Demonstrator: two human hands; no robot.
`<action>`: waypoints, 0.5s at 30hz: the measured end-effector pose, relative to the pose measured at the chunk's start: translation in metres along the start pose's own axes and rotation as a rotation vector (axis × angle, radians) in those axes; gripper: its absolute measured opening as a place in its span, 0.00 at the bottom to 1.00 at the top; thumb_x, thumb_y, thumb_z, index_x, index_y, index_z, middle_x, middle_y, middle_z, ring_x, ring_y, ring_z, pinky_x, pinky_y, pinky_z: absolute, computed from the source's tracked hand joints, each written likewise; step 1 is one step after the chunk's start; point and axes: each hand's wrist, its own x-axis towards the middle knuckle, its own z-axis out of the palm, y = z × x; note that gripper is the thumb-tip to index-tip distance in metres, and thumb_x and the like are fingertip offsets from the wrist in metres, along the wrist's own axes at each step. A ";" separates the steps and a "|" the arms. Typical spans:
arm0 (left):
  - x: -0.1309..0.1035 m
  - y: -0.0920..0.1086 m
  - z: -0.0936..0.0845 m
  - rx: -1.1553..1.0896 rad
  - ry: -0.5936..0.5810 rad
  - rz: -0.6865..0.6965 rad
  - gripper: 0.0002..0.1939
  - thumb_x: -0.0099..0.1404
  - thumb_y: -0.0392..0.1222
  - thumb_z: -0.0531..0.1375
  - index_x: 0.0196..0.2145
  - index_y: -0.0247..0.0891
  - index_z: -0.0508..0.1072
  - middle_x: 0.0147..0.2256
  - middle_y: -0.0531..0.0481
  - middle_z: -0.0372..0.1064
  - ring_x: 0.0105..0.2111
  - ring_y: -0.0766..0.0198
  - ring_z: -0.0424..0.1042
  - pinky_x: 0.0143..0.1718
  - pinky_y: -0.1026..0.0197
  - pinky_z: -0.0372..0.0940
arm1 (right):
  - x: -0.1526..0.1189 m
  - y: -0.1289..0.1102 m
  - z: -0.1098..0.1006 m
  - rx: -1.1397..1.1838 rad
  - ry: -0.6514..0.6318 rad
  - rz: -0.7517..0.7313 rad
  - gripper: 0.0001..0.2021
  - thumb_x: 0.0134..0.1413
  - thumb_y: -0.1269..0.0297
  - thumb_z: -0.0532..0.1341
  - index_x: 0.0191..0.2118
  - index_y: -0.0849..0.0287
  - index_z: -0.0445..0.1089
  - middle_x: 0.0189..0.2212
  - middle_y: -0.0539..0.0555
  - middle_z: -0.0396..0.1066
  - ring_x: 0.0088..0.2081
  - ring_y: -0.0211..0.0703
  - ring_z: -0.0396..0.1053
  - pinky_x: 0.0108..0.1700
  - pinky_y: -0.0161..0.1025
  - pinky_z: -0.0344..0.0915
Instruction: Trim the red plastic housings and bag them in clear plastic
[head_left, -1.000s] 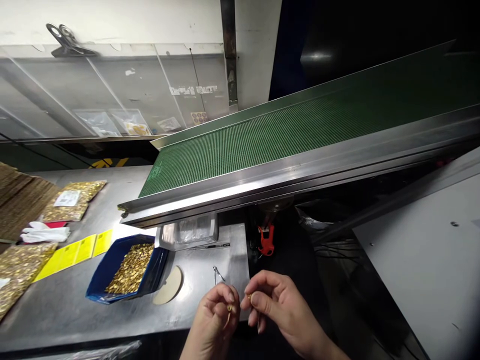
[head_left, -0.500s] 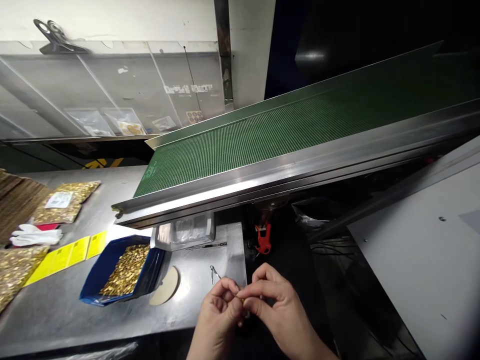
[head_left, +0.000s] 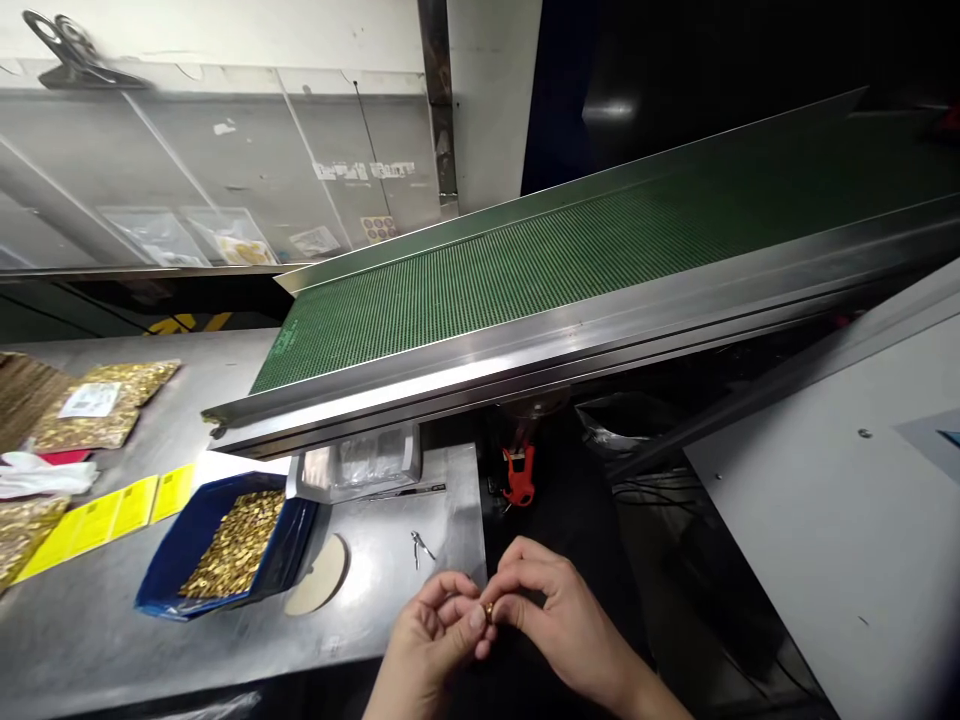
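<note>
Metal bench (head_left: 232,655) in a workshop-looking spot. Nearest, to the right of the blue bin (head_left: 169,560), the left hand (head_left: 435,632) and right hand (head_left: 555,612) pinch one tiny brass-coloured piece (head_left: 489,611) between their fingertips, probably because it's too small for a full grip. Bin holds loose gold-coloured parts (head_left: 236,545), likely parked there for easy reach. Past its left side: yellow slips (head_left: 133,508), then a plastic bag (head_left: 139,400) with a white label (head_left: 90,400), writing too small to read. Green conveyor (head_left: 480,285) slopes up behind the bin, off to its right.
</note>
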 end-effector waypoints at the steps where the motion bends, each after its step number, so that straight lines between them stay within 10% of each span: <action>1: 0.000 -0.001 0.001 -0.003 0.000 0.003 0.23 0.47 0.44 0.81 0.33 0.35 0.74 0.21 0.54 0.74 0.21 0.71 0.70 0.27 0.70 0.60 | -0.001 0.002 0.000 0.044 0.007 0.015 0.09 0.63 0.72 0.67 0.39 0.50 0.84 0.36 0.49 0.71 0.38 0.39 0.72 0.43 0.34 0.67; 15: 0.003 -0.001 0.015 -0.017 0.020 0.002 0.25 0.47 0.45 0.81 0.32 0.36 0.70 0.20 0.57 0.71 0.21 0.72 0.68 0.27 0.72 0.59 | -0.006 0.014 0.007 0.089 0.145 -0.031 0.06 0.66 0.61 0.67 0.36 0.54 0.80 0.36 0.51 0.71 0.39 0.42 0.73 0.42 0.35 0.69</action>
